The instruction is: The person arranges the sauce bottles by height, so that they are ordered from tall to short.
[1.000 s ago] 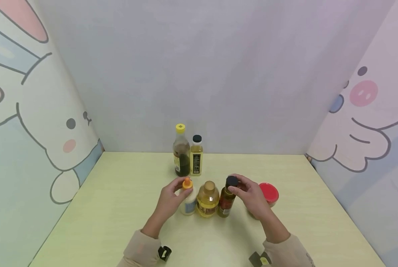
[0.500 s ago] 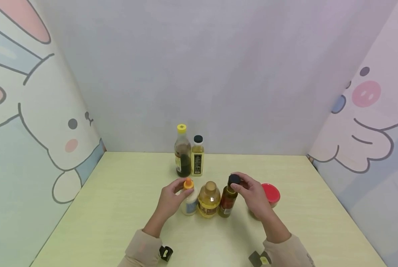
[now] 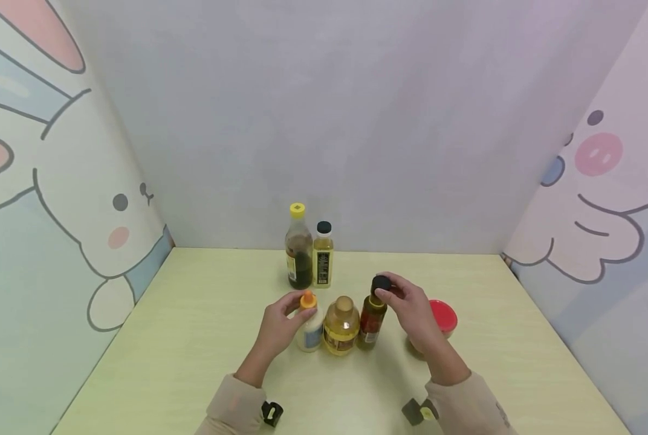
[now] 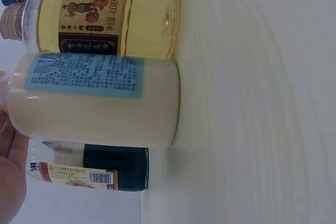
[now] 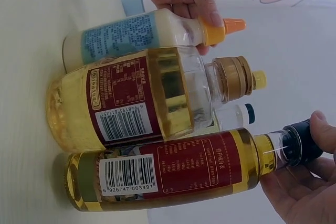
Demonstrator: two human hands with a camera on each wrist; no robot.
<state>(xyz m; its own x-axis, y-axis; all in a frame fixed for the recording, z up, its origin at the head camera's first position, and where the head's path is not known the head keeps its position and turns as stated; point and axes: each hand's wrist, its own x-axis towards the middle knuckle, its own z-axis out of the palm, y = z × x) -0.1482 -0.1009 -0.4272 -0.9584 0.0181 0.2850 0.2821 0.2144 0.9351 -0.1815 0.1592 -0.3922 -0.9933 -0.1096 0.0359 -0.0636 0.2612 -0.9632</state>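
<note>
My left hand (image 3: 278, 326) pinches the orange cap of a cream-white squeeze bottle (image 3: 311, 335), which stands upright. With thumb and fingers, my right hand (image 3: 413, 309) grips the black-capped neck of a slim oil bottle (image 3: 372, 321) with a dark red label. Between these two stands a round-shouldered oil bottle (image 3: 341, 329) with a gold-brown cap. In the right wrist view the slim oil bottle (image 5: 178, 169) leans close against the round one (image 5: 126, 98). Whether its base touches the table cannot be told. The left wrist view shows the squeeze bottle (image 4: 94, 111) on the table.
Behind stand a yellow-capped dark sauce bottle (image 3: 299, 257) and a clear yellow oil bottle (image 3: 323, 260) with a black cap. A red-lidded jar (image 3: 442, 315) is partly hidden by my right forearm. Walls enclose the table (image 3: 210, 302) at the back and sides.
The slim oil bottle and my right hand have shifted slightly up and away in the head view. My left hand stays on the squeeze bottle's cap. The whole head view has drifted slightly.
</note>
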